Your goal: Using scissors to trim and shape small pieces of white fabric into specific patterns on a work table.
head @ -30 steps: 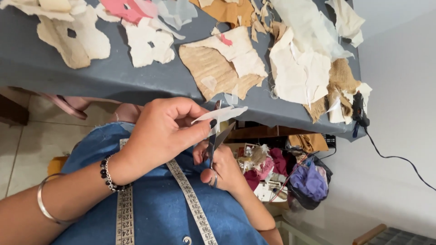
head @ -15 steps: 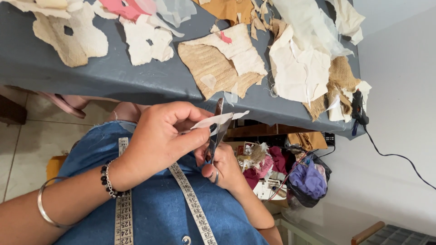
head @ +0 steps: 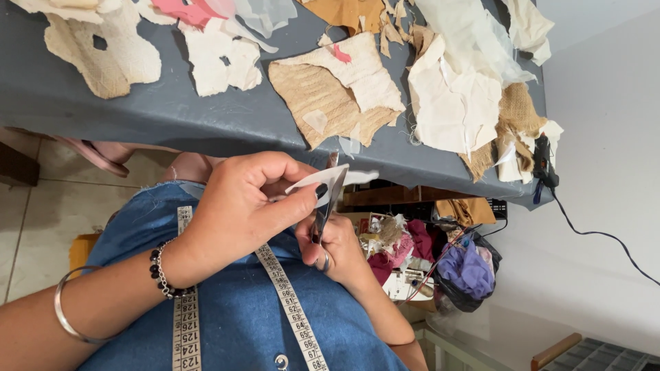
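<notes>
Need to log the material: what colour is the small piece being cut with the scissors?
White, the small fabric piece, seen in the head view.

Small pale off-white fabric scrap [head: 330,180], thin, flat, roughly leaf-shaped, held near frame centre, tip pointing right toward the grey table edge. Metal scissors with dark blades [head: 328,203] stand nearly upright just below centre, blades crossing the scrap, handles lower down.

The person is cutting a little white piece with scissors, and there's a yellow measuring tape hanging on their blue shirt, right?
Not quite. The measuring tape on the blue shirt is white, not yellow, as the head view shows. The rest holds: the left hand pinches the little white piece while the right hand works the scissors.
</notes>
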